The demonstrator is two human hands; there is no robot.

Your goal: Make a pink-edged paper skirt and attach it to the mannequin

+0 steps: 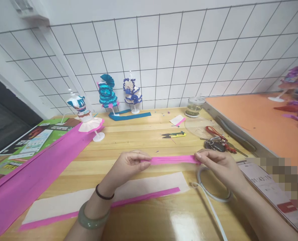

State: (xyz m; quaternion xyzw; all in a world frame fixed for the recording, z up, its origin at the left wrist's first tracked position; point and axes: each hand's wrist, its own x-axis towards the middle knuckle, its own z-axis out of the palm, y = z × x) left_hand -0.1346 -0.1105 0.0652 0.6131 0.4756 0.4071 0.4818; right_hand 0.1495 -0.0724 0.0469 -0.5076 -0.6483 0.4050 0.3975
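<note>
A narrow folded strip of pink crepe paper (pixel 173 160) is stretched level between my two hands, above the wooden table. My left hand (pixel 130 164) pinches its left end between thumb and fingers. At the other end, my right hand (pixel 214 164) grips the strip the same way. Below them lies a long white paper strip (pixel 149 185) with a pink band (pixel 151 195) along its near edge; my left forearm hides part of both. A white ring-shaped coil (pixel 202 180) sits under my right hand.
Yellow thread snips (pixel 174 134), keys (pixel 215 144) and a lidded glass cup (pixel 194 107) stand beyond my hands. A paper-dressed mannequin (pixel 85 113) stands left, near a wide pink sheet (pixel 38 170). At right lie a phone (pixel 269 190) and a white cable (pixel 211 209).
</note>
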